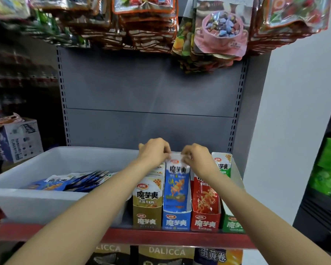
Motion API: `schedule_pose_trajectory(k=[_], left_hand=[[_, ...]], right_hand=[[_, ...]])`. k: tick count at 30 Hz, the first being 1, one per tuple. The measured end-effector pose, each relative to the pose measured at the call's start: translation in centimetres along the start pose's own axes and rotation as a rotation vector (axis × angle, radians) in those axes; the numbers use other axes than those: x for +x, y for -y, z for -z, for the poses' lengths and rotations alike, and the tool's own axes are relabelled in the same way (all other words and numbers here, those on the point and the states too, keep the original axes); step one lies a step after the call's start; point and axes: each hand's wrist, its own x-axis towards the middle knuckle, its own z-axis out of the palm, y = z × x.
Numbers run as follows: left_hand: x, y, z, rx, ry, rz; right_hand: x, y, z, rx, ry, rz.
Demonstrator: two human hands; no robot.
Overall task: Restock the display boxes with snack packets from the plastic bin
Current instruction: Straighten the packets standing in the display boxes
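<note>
Several display boxes stand side by side on the shelf: gold (147,217), blue (176,219), red (205,220) and green (232,223). Blue snack packets (177,188) stand upright in the blue box. My left hand (155,151) and my right hand (196,157) both pinch the top edges of those packets, at the back of the box. A white plastic bin (36,197) sits to the left on the same shelf, with several blue packets (71,181) lying in it.
Hanging snack bags (220,25) crowd the space above the grey back panel. The red shelf edge (161,239) runs in front, with Dalicca boxes (166,254) below. A cardboard carton (19,140) stands at the left, green packs (329,165) at the right.
</note>
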Motion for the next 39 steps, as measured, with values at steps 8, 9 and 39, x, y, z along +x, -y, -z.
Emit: schedule_pose_trajectory(k=[8, 9, 39], left_hand=[[-0.4, 0.6, 0.4, -0.116, -0.049, 0.064], [-0.6, 1.2, 0.8, -0.159, -0.08, 0.078], [-7.1, 27.9, 8.5, 0.047, 0.28, 0.621]], right_hand=[[0.3, 0.4, -0.5, -0.138, 0.083, -0.026], [0.4, 0.6, -0.6, -0.119, 0.049, -0.013], [8.9, 26.2, -18.1, 0.163, 0.784, 0.061]])
